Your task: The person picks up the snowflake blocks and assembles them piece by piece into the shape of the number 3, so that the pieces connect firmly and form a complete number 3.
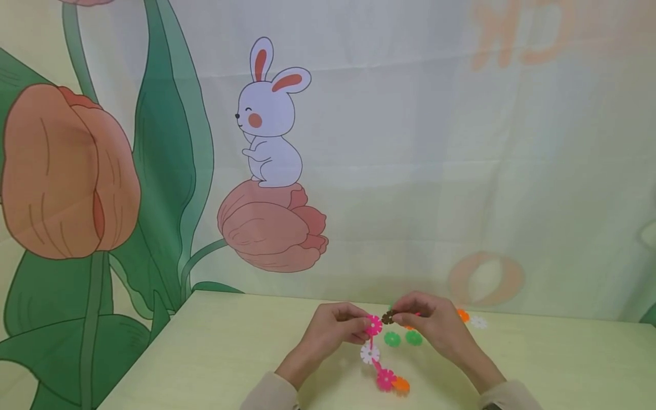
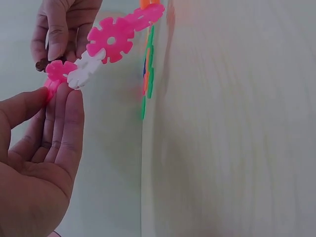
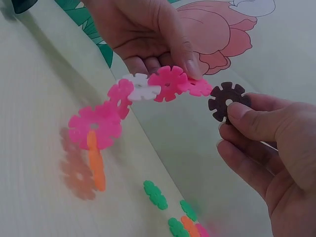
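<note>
My left hand pinches a pink notched plastic disc at the upper end of a chain of interlocked discs. Below it in the chain come a white disc, more pink discs and an orange disc at the far end. Between thumb and fingers, my right hand holds a dark brown notched disc by its edge. The brown disc is right beside the chain's pink end disc; whether the two touch I cannot tell.
Loose green discs lie on the pale table beyond the chain. An orange disc and a white disc lie right of my right hand, near the back edge. A printed curtain hangs behind the table.
</note>
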A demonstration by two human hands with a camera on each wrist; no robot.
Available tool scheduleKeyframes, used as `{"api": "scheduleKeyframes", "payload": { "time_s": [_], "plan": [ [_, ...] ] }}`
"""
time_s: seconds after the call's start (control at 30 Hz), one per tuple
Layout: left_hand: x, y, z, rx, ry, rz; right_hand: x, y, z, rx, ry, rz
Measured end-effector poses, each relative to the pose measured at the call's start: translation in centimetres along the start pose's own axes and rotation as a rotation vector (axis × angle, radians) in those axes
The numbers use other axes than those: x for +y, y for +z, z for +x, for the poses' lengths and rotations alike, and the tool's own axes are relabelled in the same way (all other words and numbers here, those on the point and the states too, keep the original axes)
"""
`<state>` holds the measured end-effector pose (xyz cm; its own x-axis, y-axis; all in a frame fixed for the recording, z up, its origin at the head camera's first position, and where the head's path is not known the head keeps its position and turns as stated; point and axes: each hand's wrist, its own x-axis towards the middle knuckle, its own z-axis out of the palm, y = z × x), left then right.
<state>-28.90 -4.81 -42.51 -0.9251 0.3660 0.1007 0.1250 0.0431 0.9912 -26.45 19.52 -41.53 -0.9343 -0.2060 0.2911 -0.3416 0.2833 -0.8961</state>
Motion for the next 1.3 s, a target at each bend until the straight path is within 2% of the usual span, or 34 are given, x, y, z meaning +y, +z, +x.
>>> {"api": "scheduleKeyframes", "payload": {
  "time_s": [0.27, 0.47, 0.73, 0.9, 1.3],
  "plan": [
    [0.1, 0.1, -0.1, -0.034, 0.009, -0.017, -0.1, 0.2, -0.2, 0.025, -0.008, -0.002],
    [0.2, 0.3, -0.2, -0.055, 0.020, -0.040, -0.2, 0.3, -0.3, 0.009, -0.044, 0.015],
    [0.5, 0.3, -0.3, -0.035, 0.002, -0.012, 0.0, 0.7, -0.2, -0.009, -0.111, 0.097],
    [0.5, 0.2, -0.4, -0.031, -0.007, -0.014, 0.2, 1.1, -0.2, 0.006, -0.121, 0.133],
    [0.6, 0.2, -0.4, -0.034, -0.013, -0.056, 0.3, 1.6, -0.3, 0.051, -0.138, 0.131]
  ]
}}
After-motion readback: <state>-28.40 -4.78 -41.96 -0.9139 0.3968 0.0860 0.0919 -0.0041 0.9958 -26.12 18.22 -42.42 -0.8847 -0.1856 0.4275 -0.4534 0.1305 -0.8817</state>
